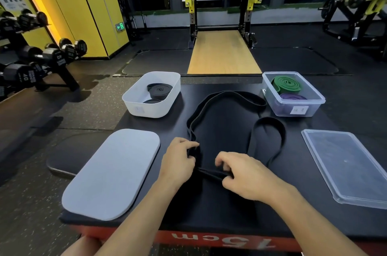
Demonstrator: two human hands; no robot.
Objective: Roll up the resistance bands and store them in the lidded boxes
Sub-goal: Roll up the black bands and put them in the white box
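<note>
Item 1: black resistance band [230, 93]. A long, flat, matte strap, unrolled. It lies in loose curves on the black padded platform [343, 121], between the two boxes and my hands. One doubled run arcs from my left hand away and across, and its far end lies just beside the clear box. A smaller loop lies to the right of it. I cannot tell whether that loop belongs to the same band.

Item 2: my left hand [180, 161]. The fingers are curled, with thumb and fingertips pinching the band where the doubled run comes nearest to me.

Item 3: my right hand [245, 176]. The fingers are curled and pinch a short taut stretch of the strap that runs between my two hands.

Item 4: white opaque box [134, 107], far left, lid off. It holds rolled black bands [160, 90].

Item 5: clear plastic box [312, 107], far right, lid off, with a small label on its near wall. It holds a green rolled band [287, 84] and, nearer to me, a purple rolled band [293, 96].

Item 6: grey lid [111, 174], flat with rounded corners, on the near left of the platform.

Item 7: clear lid [347, 165], flat, on the near right.

Item 8: dumbbell rack [41, 57], on the floor to the left.
</note>
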